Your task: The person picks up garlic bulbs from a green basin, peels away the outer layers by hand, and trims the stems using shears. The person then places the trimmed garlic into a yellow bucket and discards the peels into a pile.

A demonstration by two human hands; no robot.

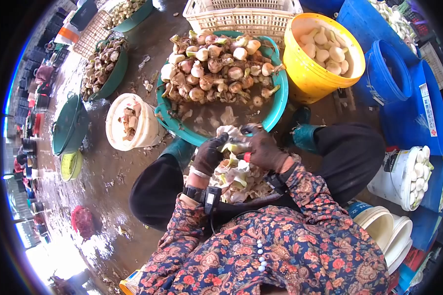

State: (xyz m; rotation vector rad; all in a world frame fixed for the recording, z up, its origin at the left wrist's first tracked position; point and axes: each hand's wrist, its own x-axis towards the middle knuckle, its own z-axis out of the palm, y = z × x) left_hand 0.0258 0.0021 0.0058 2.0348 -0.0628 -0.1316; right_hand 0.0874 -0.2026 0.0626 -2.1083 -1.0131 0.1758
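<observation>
Between my two dark-gloved hands is a garlic bulb [230, 132] with loose, papery skin, close over the near rim of a green tub [279, 105]. My left hand [210, 155] is closed around the bulb's lower left side. Closed too is my right hand [266, 150], with a small red-handled tool [247, 157] showing at its fingers; the rest of the tool is hidden. Unpeeled garlic bulbs [209, 66] are heaped in the tub above murky water. Below my hands, a pile of peeled-off garlic skins [238, 179] lies in my lap.
Right of the tub stands a yellow bucket [300, 73] holding peeled bulbs. A white bucket [150, 129] with scraps is at the left, and a cream crate [241, 19] sits behind. Blue containers [408, 118] and a white bucket of bulbs [394, 172] line the right side.
</observation>
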